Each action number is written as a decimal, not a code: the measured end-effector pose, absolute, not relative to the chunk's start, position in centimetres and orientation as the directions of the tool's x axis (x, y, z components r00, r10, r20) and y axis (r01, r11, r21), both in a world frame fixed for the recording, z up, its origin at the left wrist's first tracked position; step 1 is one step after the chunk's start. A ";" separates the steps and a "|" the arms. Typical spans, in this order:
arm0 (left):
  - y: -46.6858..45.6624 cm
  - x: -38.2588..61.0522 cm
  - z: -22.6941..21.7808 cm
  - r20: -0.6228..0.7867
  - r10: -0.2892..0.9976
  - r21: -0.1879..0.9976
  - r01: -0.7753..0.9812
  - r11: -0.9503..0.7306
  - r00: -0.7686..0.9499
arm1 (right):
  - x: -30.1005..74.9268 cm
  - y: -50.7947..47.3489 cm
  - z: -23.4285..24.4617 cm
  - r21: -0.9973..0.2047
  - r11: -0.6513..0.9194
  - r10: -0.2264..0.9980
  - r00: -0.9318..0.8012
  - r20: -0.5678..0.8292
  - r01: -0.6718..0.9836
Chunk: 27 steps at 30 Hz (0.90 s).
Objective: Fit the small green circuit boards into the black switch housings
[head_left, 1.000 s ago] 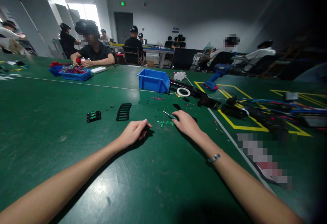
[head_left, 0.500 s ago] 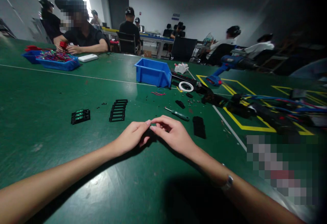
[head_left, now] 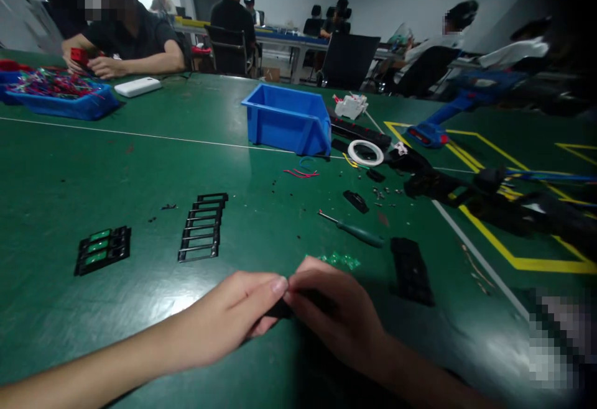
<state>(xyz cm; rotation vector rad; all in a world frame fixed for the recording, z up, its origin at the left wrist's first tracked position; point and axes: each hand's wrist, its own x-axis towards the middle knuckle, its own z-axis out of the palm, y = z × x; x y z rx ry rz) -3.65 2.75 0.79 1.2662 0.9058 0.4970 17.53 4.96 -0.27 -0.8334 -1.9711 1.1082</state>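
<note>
Head view: a small black piece (head_left: pixel 280 311) is held well in from the far edge of the tabletop (head_left: pixel 153 166), pinched between the thumb and fingers of the left hand (head_left: pixel 247 303). Its end is met by the fingertips of the right hand (head_left: pixel 338 312); whether anything is grasped by these cannot be told, as most of the piece is hidden by both hands. Just beyond the right hand, green bits (head_left: pixel 344 261) are scattered, with a screwdriver (head_left: pixel 360 234) lying behind them and a black block (head_left: pixel 411 270) to the right. To the left, black frames (head_left: pixel 204 229) and a black rack with green inserts (head_left: pixel 102 250) are laid out. Toward the far edge, the way is blocked by a blue bin (head_left: pixel 285 123), with red wires (head_left: pixel 302 174) in front and a white ring (head_left: pixel 366 153) beside it. Farther right, a power drill (head_left: pixel 459 109) is seen; at the far left edge, wire-filled blue trays (head_left: pixel 65 108) are placed before a co-worker (head_left: pixel 135 33).
</note>
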 end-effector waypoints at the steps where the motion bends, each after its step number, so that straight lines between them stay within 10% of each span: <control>1: 2.7 -3.8 0.8 -0.301 0.759 0.953 0.143 0.269 0.578 | 17.7 4.9 -0.3 -0.886 0.427 0.814 -0.503 0.289 0.181; 17: 2.7 -4.1 0.5 -0.416 0.735 0.902 0.139 0.409 0.535 | 18.5 5.0 -0.2 -0.999 -0.016 0.934 -0.357 -0.025 0.027; 27: 2.4 -4.1 1.1 -0.358 0.757 0.934 0.197 0.299 0.547 | 18.4 5.1 0.0 -0.999 0.038 0.943 -0.332 0.030 0.018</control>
